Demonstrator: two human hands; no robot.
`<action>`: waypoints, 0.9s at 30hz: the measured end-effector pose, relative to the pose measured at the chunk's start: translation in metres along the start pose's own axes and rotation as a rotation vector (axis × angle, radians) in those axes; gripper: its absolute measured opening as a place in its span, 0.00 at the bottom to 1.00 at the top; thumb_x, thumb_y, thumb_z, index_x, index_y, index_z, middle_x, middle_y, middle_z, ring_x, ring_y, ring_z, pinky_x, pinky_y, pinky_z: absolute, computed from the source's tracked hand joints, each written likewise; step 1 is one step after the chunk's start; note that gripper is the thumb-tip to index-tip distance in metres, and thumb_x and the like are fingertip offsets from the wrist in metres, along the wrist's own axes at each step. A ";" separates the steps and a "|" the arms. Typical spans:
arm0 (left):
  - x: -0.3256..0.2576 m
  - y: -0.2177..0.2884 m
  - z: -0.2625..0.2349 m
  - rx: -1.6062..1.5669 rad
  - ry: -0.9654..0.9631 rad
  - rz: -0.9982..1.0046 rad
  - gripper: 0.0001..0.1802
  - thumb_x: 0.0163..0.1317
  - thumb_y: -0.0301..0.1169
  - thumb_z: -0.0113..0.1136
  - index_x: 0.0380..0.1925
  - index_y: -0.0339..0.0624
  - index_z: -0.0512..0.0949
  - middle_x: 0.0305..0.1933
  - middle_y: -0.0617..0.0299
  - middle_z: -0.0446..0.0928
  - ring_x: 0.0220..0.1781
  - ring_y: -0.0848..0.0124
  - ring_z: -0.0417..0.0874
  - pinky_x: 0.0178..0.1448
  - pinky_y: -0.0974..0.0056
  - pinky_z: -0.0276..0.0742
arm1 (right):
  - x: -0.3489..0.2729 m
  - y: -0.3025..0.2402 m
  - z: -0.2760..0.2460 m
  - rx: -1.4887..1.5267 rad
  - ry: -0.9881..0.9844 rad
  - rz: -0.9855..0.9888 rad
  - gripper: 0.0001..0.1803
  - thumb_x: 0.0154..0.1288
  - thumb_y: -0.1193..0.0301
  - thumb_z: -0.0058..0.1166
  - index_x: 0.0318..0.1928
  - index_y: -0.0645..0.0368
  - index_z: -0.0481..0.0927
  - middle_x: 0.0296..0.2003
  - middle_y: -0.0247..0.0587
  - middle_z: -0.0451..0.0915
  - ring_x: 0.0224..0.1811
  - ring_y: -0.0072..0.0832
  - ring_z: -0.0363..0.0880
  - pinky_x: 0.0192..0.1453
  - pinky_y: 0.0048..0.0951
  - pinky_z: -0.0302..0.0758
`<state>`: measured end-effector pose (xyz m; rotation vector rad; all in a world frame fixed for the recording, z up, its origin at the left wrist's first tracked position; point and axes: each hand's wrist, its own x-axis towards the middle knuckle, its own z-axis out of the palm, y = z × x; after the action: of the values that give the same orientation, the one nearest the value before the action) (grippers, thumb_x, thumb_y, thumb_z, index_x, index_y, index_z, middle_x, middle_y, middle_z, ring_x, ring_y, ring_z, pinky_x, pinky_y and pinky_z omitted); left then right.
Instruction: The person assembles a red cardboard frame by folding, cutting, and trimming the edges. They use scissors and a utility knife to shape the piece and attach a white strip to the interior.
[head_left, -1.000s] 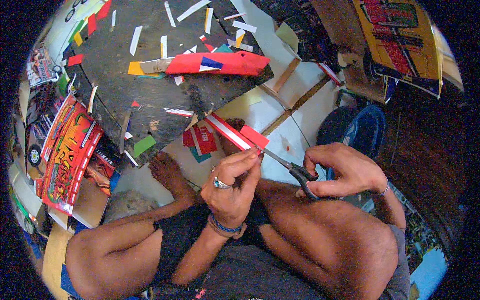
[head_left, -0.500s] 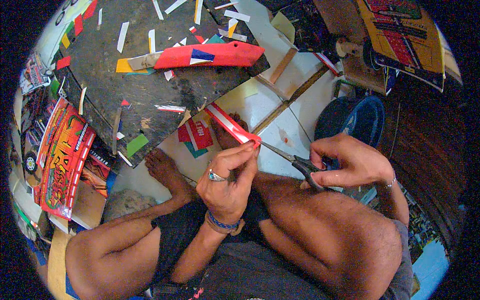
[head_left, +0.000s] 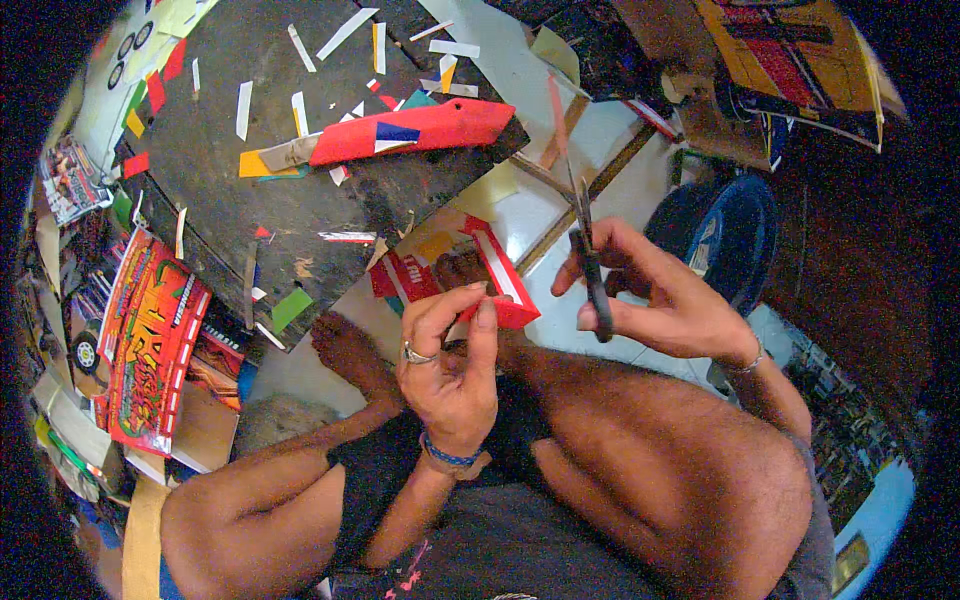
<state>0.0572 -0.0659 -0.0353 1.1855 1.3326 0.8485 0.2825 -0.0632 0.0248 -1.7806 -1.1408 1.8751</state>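
Note:
My left hand (head_left: 447, 362), with a ring and a blue wristband, pinches a red and white strip of card (head_left: 503, 276) above my crossed legs. My right hand (head_left: 670, 298) grips a pair of scissors (head_left: 586, 247) whose blades point up and away, apart from the strip. The blades look closed. My bare feet rest on the pale floor under the strip, beside other red card scraps (head_left: 405, 277).
A dark board (head_left: 230, 200) lies ahead with a long red card piece (head_left: 420, 128) and several coloured paper scraps. Printed colourful packaging (head_left: 150, 340) is stacked at the left. A blue round tub (head_left: 725, 225) stands at the right, with wooden sticks (head_left: 590, 190) on the floor.
The scissors have come off the strip and swung upright in my right hand. My left hand has turned the red and white strip and raised it closer to me.

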 end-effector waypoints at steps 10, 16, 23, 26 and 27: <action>-0.003 0.002 -0.007 -0.186 0.032 -0.220 0.13 0.67 0.25 0.65 0.49 0.37 0.75 0.47 0.58 0.77 0.45 0.74 0.81 0.49 0.71 0.79 | 0.022 -0.008 0.025 -0.314 0.148 -0.378 0.27 0.60 0.68 0.69 0.55 0.58 0.69 0.47 0.39 0.77 0.46 0.28 0.79 0.46 0.31 0.75; -0.002 0.007 -0.002 -0.350 0.066 -0.175 0.24 0.65 0.22 0.65 0.60 0.36 0.68 0.47 0.58 0.78 0.49 0.73 0.80 0.51 0.69 0.80 | 0.027 -0.003 0.033 -0.073 0.124 -0.180 0.26 0.64 0.72 0.65 0.58 0.58 0.65 0.48 0.39 0.77 0.53 0.30 0.84 0.45 0.30 0.78; -0.005 0.009 -0.001 -0.390 0.032 -0.176 0.24 0.66 0.22 0.65 0.60 0.35 0.68 0.50 0.56 0.79 0.52 0.71 0.81 0.57 0.66 0.80 | 0.025 -0.007 0.031 -0.094 0.119 -0.094 0.26 0.64 0.75 0.64 0.57 0.58 0.65 0.49 0.36 0.75 0.51 0.27 0.84 0.47 0.30 0.79; -0.003 0.009 -0.004 -0.341 -0.047 -0.207 0.22 0.67 0.23 0.65 0.58 0.35 0.70 0.50 0.56 0.79 0.51 0.71 0.81 0.56 0.67 0.80 | 0.028 -0.011 0.028 -0.131 0.145 -0.185 0.26 0.64 0.73 0.64 0.57 0.58 0.65 0.47 0.36 0.78 0.48 0.26 0.83 0.44 0.30 0.79; -0.002 0.009 -0.006 -0.304 -0.084 -0.221 0.21 0.67 0.24 0.65 0.57 0.35 0.71 0.50 0.57 0.79 0.51 0.72 0.81 0.56 0.67 0.80 | 0.029 -0.012 0.025 -0.162 0.134 -0.225 0.26 0.63 0.73 0.65 0.57 0.58 0.66 0.45 0.37 0.80 0.47 0.26 0.83 0.42 0.30 0.80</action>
<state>0.0523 -0.0652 -0.0254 0.8118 1.1917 0.7991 0.2499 -0.0430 0.0110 -1.7472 -1.4105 1.5507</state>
